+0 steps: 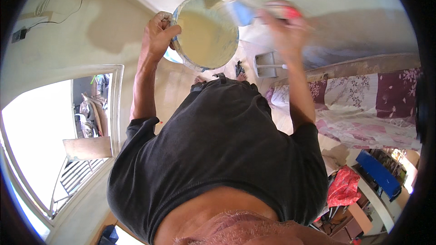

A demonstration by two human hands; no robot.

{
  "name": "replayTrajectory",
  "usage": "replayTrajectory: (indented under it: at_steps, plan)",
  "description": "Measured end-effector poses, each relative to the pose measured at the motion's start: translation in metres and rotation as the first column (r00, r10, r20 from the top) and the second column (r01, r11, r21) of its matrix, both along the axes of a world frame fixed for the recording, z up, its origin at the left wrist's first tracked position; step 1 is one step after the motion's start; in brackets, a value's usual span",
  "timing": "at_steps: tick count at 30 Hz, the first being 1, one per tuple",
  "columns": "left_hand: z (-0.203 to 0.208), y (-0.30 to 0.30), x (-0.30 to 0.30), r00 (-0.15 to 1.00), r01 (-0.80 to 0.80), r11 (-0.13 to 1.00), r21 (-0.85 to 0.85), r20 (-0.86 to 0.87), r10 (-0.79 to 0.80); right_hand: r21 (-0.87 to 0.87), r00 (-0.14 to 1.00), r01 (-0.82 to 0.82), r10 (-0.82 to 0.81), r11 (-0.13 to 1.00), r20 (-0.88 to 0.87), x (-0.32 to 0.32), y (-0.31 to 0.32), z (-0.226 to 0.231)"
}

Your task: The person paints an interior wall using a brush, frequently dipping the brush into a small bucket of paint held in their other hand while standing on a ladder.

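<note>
Bucket (193, 5) between the hands (159, 36)

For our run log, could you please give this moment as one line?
left hand: grips bucket by rim | right hand: holds blurred paintbrush-like tool | bucket: pale-yellow contents

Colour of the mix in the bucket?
The mix is pale creamy yellow; head view shows it best.

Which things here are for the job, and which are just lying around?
For the job:
- bucket, held in the left hand
- pale yellow liquid inside it
- blurred blue-ended tool, in the right hand

Probably just lying around:
- flowery cloth
- crumpled red cloth
- blue panel
</note>
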State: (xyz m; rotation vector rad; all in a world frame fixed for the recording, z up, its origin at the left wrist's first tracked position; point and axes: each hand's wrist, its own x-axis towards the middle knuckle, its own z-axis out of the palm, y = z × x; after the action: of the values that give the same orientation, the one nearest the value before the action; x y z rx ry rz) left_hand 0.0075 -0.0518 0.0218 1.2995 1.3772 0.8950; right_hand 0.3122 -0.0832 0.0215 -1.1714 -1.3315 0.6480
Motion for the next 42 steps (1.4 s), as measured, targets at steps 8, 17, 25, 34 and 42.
replayTrajectory:
  at_steps: [8,17,25,34,42]
  plan:
    - [0.008,0.0,0.008,0.999,0.035,0.998,0.043,-0.004,-0.035,-0.211,0.884,-0.093,0.178,0.973,0.433,-0.088,0.041,-0.062]
    - [0.005,-0.005,0.004,0.996,0.06,0.998,0.019,-0.068,-0.059,-0.204,0.841,-0.082,0.177,0.976,0.511,-0.095,0.051,-0.08]
    - [0.006,-0.008,0.005,0.998,0.006,1.0,-0.01,-0.068,-0.006,0.147,0.816,-0.143,0.033,0.979,0.578,-0.07,0.029,-0.057]
    - [-0.009,0.001,0.003,0.998,-0.002,0.999,0.049,-0.068,0.005,-0.083,0.854,-0.289,0.296,0.954,0.427,-0.037,-0.017,-0.028]
    - [-0.011,0.002,0.004,0.995,0.033,0.996,0.082,-0.101,-0.024,-0.104,0.881,-0.385,0.399,0.917,0.255,-0.037,0.004,-0.03]
